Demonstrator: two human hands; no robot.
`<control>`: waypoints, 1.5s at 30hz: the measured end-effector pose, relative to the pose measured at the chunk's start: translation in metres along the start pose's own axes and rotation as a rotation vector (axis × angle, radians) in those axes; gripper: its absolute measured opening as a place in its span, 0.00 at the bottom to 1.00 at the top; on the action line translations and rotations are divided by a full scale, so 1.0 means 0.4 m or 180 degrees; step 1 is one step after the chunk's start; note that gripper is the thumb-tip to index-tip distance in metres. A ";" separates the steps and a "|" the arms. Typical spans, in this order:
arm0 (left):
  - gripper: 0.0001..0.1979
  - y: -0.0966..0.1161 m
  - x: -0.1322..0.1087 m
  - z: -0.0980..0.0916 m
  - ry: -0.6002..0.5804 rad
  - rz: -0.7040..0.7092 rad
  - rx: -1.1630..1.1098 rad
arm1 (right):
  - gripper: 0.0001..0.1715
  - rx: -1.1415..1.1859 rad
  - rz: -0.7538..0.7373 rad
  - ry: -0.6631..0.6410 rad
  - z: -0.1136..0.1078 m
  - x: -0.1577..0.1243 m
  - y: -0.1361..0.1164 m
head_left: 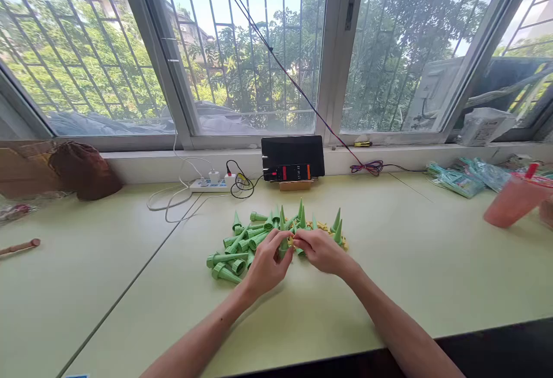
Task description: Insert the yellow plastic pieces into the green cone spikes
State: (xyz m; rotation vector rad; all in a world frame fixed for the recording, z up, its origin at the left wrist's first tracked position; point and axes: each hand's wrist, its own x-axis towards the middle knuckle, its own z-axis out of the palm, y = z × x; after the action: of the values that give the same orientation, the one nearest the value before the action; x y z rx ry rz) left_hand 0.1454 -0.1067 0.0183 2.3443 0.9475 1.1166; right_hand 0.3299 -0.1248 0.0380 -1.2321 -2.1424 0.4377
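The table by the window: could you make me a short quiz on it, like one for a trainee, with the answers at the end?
1. True or false: the left hand is nearer to the pink cup than the right hand is.

2. Which colour are the small pieces lying among the green cones?
A) blue
B) yellow
C) red

3. Fill the gap: the long white thing with plugs in it, at the back of the table, is a ____.

Key:
1. False; the right hand is nearer.
2. B
3. power strip
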 end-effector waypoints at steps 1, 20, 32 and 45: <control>0.11 0.001 0.000 0.000 0.0001 0.0002 -0.0007 | 0.15 -0.0036 0.0000 -0.0002 0.001 0.000 0.000; 0.11 0.006 -0.003 -0.001 0.0073 0.0156 -0.0130 | 0.20 -0.0248 0.0015 -0.0038 -0.002 0.000 -0.005; 0.11 0.018 0.006 -0.007 0.0056 -0.0176 -0.0346 | 0.14 -0.0137 -0.0045 -0.0022 0.000 -0.003 -0.007; 0.11 0.024 0.002 -0.006 0.0099 -0.0028 -0.0204 | 0.15 -0.0251 -0.0055 -0.0091 -0.008 -0.003 -0.017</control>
State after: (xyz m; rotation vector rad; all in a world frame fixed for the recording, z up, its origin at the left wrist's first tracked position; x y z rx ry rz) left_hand 0.1478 -0.1127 0.0255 2.2760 0.9184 1.1658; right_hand 0.3280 -0.1295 0.0437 -1.2567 -2.2116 0.3686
